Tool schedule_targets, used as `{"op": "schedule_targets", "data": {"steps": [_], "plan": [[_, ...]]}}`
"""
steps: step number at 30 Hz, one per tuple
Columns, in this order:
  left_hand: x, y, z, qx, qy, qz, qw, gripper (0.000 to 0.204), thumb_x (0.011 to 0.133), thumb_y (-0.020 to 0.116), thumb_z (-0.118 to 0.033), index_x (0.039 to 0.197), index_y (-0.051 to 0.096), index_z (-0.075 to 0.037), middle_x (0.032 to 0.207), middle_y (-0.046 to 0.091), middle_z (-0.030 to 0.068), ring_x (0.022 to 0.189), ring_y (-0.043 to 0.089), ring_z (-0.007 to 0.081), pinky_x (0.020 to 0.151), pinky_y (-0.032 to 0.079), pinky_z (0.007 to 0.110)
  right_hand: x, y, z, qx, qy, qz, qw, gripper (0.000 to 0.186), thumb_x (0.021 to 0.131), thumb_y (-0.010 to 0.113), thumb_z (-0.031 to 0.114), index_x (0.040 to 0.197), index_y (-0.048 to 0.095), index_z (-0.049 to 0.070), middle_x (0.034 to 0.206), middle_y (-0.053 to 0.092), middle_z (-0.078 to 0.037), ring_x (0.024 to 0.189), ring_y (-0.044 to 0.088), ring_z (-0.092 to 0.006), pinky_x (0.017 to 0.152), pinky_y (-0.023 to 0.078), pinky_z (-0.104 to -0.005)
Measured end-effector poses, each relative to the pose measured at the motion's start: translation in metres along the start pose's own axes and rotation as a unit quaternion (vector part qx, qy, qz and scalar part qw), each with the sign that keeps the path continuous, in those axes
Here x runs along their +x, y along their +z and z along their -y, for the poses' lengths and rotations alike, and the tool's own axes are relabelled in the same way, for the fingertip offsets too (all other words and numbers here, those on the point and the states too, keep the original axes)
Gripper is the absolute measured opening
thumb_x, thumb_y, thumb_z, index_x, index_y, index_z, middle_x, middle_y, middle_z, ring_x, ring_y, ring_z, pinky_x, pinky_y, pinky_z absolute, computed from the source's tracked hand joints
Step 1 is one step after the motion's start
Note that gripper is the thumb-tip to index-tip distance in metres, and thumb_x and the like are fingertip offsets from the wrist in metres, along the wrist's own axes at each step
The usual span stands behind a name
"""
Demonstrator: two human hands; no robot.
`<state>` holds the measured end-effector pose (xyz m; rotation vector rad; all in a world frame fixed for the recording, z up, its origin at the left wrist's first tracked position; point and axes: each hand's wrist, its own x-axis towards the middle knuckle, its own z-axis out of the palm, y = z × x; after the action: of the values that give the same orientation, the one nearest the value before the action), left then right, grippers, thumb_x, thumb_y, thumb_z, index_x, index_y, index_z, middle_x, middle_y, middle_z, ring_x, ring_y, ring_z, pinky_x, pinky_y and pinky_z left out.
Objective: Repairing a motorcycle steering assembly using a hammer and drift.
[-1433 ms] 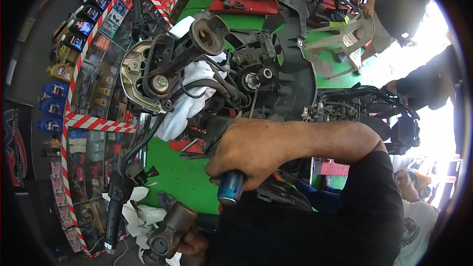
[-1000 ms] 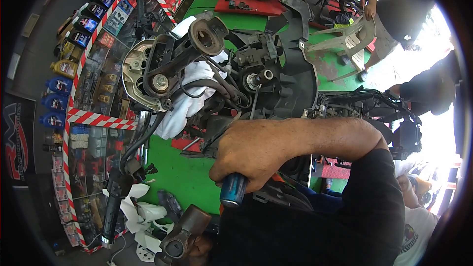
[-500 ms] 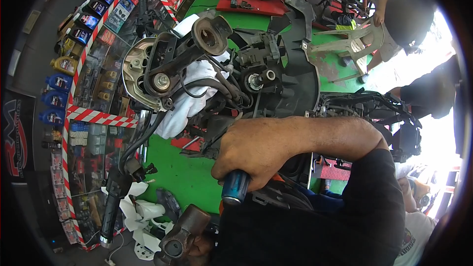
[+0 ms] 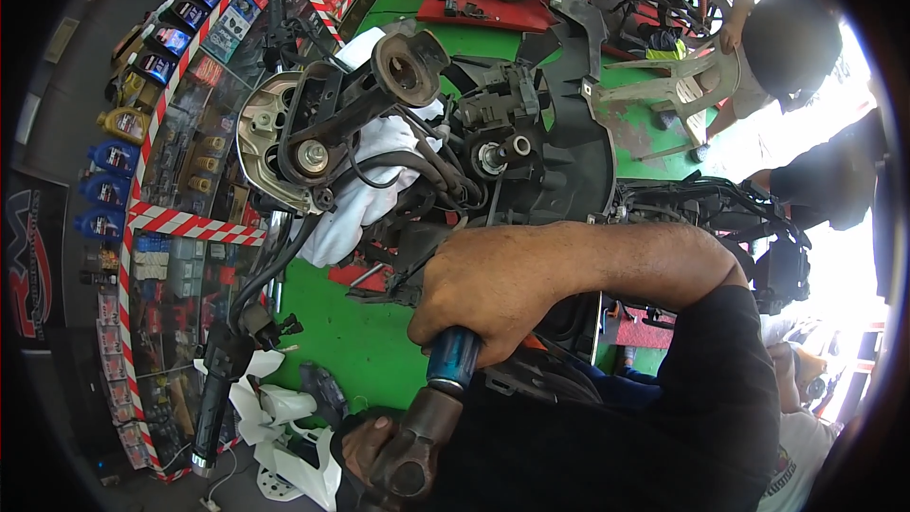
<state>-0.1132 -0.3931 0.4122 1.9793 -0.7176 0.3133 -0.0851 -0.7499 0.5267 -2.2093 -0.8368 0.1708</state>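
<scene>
My right hand [image 4: 498, 294] is closed in a fist around a blue metallic cylinder [image 4: 453, 358]. Its shiny lower end sticks out below the fist, and the rest is hidden in my grip. A brown, worn hammer [image 4: 431, 422] with a round hole in its head meets that end. Partly behind the hammer head, my left hand [image 4: 368, 446] holds it with curled fingers; the handle is mostly hidden. Beyond my right fist stands a partly dismantled motorbike, with a metal steering bracket [image 4: 318, 137], a bare steering stem [image 4: 515, 146] and a white cloth [image 4: 351, 218] among its cables.
A handlebar grip [image 4: 213, 412] juts out at the lower left, above white fairing parts [image 4: 294, 450]. Left of the bike stands a glass display case [image 4: 180, 275] edged with striped tape, with oil bottles [image 4: 114, 159] beside it. A person [image 4: 791, 33] is near a plastic chair [image 4: 678, 85].
The hammer has moved right, from apart at the lower left to against the cylinder's end. My left hand has come into clearer view; my right fist has stayed nearly still.
</scene>
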Motion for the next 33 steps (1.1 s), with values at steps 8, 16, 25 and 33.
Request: {"op": "schedule_targets", "data": {"steps": [8, 16, 25, 33], "plan": [[0.02, -0.031, -0.036, -0.346, 0.157, 0.051, 0.924, 0.052, 0.101, 0.057, -0.051, 0.119, 0.059, -0.002, 0.092, 0.059, 0.0212, 0.081, 0.06, 0.0254, 0.07, 0.053, 0.041, -0.003, 0.002, -0.001, 0.001, -0.003, -0.003, 1.0, 0.021, 0.071, 0.075, 0.025, 0.077, 0.065, 0.007, 0.063, 0.064, -0.01, 0.066, 0.069, -0.0342, 0.058, 0.052, -0.0477], [0.015, -0.002, -0.006, 0.113, 0.109, 0.083, 0.984, 0.029, 0.099, 0.055, -0.028, 0.096, 0.065, -0.001, 0.075, 0.063, 0.0093, 0.065, 0.06, 0.0228, 0.064, 0.049, 0.036, -0.01, -0.011, 0.005, -0.013, -0.005, -0.009, 1.0, 0.018, 0.071, 0.073, 0.024, 0.074, 0.067, 0.007, 0.065, 0.065, -0.014, 0.07, 0.068, -0.0383, 0.063, 0.053, -0.0501], [0.028, -0.007, -0.005, 0.129, 0.067, -0.039, 0.989, 0.05, 0.104, 0.045, -0.045, 0.08, 0.057, -0.002, 0.06, 0.055, 0.006, 0.055, 0.052, 0.0181, 0.053, 0.04, 0.031, 0.028, -0.003, 0.016, -0.004, 0.012, -0.179, 0.984, 0.019, 0.076, 0.073, 0.026, 0.079, 0.07, 0.008, 0.069, 0.067, -0.015, 0.073, 0.07, -0.0389, 0.067, 0.056, -0.0502], [0.046, -0.007, 0.01, 0.088, 0.039, -0.12, 0.988, 0.057, 0.105, 0.042, -0.052, 0.08, 0.048, -0.001, 0.059, 0.046, 0.0038, 0.051, 0.046, 0.0133, 0.043, 0.036, 0.026, 0.031, -0.054, -0.011, 0.077, 0.047, -0.279, 0.956, 0.022, 0.094, 0.07, 0.022, 0.089, 0.068, 0.001, 0.07, 0.065, -0.007, 0.064, 0.062, -0.0152, 0.061, 0.05, -0.0336]]}}
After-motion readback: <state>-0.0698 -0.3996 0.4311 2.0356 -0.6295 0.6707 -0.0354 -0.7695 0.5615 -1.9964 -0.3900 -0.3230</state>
